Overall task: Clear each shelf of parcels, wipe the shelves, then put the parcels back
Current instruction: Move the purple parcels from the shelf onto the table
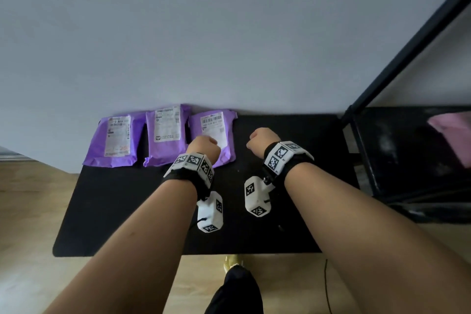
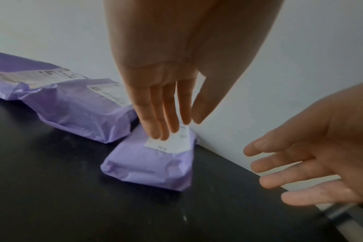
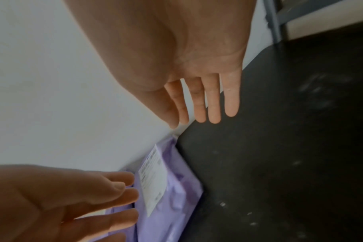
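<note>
Three purple parcels with white labels lie in a row on a black mat (image 1: 114,211) against the white wall: a left one (image 1: 112,140), a middle one (image 1: 165,132) and a right one (image 1: 225,130). My left hand (image 1: 204,145) hovers over the right parcel (image 2: 151,167). Its fingers (image 2: 166,114) are straight and point down at the label; I cannot tell if they touch it. My right hand (image 1: 260,140) is open over bare mat just right of that parcel (image 3: 170,188), fingers (image 3: 213,101) straight, holding nothing.
A black metal shelf unit (image 1: 407,160) stands at the right of the mat, with something pink (image 1: 451,132) on its low shelf. Wooden floor (image 1: 30,211) surrounds the mat. A thin cable (image 1: 326,285) runs over the floor near my leg.
</note>
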{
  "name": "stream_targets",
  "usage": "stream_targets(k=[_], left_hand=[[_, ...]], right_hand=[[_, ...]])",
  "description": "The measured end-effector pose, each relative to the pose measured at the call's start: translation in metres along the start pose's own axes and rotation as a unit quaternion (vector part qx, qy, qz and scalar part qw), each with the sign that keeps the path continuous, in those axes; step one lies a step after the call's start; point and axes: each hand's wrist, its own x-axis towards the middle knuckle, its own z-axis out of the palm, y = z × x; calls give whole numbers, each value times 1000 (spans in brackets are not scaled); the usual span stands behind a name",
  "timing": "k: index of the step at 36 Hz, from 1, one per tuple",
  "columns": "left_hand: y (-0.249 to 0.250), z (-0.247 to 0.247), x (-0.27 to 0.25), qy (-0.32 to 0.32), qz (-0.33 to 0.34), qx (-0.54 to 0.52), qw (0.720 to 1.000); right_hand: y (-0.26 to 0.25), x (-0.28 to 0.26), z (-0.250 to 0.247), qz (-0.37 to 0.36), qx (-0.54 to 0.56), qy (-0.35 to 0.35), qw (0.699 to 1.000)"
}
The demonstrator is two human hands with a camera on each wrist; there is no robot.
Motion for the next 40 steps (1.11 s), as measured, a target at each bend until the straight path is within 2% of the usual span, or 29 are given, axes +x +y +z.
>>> stream_targets(k=[9, 14, 20, 28, 40], left_hand=[[51, 70, -88, -19, 60, 23, 998], [68, 120, -147, -33, 74, 44, 996], [107, 178, -215, -72, 123, 89, 986], [193, 240, -293, -99, 232, 82, 964], [355, 293, -377, -123, 404, 107, 900]], right_hand=[[99, -80, -25, 16, 40, 30, 999], [168, -137, -31, 12, 57, 30, 998], [257, -193, -53, 19, 74, 54, 996], [369, -253, -113, 65, 103, 138, 983], [491, -312, -229, 159, 108, 282, 940]])
